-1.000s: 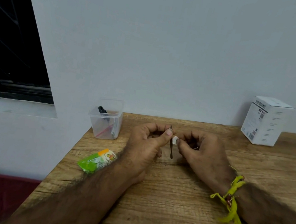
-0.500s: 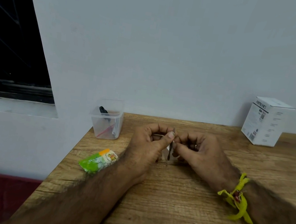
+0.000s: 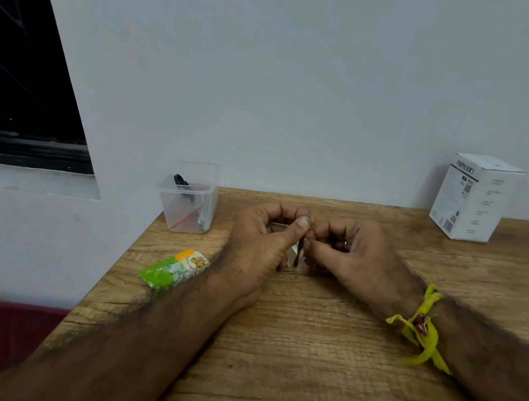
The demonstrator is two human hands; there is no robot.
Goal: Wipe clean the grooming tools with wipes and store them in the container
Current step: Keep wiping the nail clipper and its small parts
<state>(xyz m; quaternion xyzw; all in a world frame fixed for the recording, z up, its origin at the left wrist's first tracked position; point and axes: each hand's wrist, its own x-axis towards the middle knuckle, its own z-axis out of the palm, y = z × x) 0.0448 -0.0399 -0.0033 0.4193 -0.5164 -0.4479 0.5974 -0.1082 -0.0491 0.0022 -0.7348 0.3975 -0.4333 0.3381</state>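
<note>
My left hand [image 3: 260, 241] pinches the top of a thin dark metal grooming tool [image 3: 298, 254] that stands nearly upright over the wooden table [image 3: 300, 362]. My right hand [image 3: 351, 255] pinches a small white wipe [image 3: 293, 251] against the tool's shaft; most of the wipe is hidden by the fingers. A clear plastic container [image 3: 189, 197] stands at the table's back left corner, left of my left hand, with a black-handled tool and other items inside.
A green and orange wipes packet [image 3: 172, 269] lies near the table's left edge beside my left forearm. A white carton [image 3: 475, 197] stands at the back right against the wall. A dark window is at the far left.
My right hand has slid a little down the tool's shaft with the wipe. My left hand and the tool have stayed in place.
</note>
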